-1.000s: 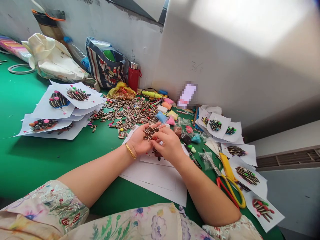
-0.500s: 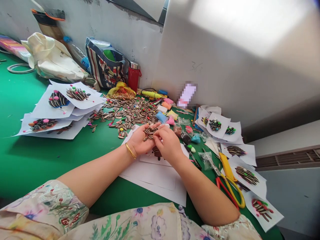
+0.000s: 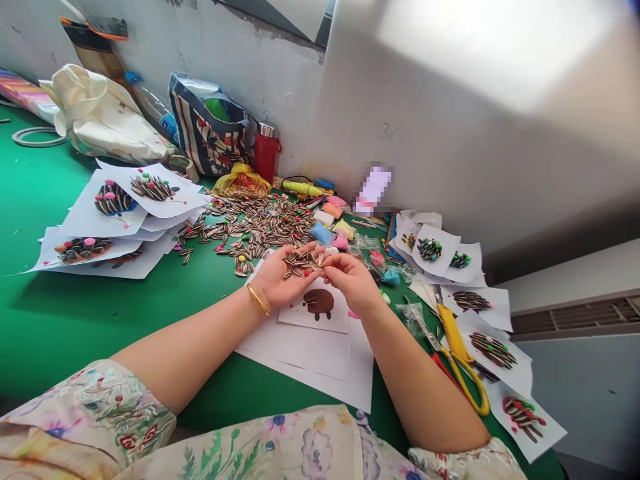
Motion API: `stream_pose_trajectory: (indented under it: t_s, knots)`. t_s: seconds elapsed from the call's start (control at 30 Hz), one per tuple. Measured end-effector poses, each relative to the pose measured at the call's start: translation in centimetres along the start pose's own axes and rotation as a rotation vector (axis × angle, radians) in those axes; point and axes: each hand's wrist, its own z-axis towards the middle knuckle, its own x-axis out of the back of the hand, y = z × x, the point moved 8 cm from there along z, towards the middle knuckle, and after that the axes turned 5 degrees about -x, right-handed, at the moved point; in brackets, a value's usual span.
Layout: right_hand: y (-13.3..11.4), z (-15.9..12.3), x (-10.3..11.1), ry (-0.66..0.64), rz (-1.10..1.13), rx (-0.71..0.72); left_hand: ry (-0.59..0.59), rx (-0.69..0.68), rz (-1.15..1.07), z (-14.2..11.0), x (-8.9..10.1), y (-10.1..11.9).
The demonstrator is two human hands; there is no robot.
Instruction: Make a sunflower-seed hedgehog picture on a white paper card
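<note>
My left hand (image 3: 281,279) lies palm up and slightly cupped, bearing a small heap of striped sunflower seeds (image 3: 299,262). Beside it, thumb and forefinger of my right hand (image 3: 354,283) pinch a sunflower seed (image 3: 321,261) at the edge of the heap. Below both hands is a small white card (image 3: 295,319) with a brown hedgehog shape (image 3: 319,302) on it, dark feet at its underside. The card rests on larger white sheets (image 3: 320,377). Past my fingers, a wide spread of loose seeds (image 3: 260,220) covers the green table.
Finished-looking seed hedgehog cards (image 3: 125,227) are piled at left, and more cards (image 3: 493,352) line the right edge. Scissors (image 3: 457,363) and a yellow cutter (image 3: 453,333) lie at right. Bagged coloured clay (image 3: 324,233), a red flask (image 3: 267,155) and a striped bag (image 3: 210,130) stand behind.
My right hand has drawn slightly right, off the palm, with a seed now showing between its fingertips. The hedgehog shape on the card has come more fully into sight.
</note>
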Motion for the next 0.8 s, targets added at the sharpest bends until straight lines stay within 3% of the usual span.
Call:
stream_pose_trajectory:
  t_s: [0.37,0.8]
  knots:
    - [0.7,0.7,1.5,0.11,-0.193,0.065,0.0,-0.007,-0.019,0.2,0.2,0.0]
    - [0.7,0.5,1.7,0.14,-0.432,0.115,0.0,-0.005,-0.076,0.4,0.3,0.0]
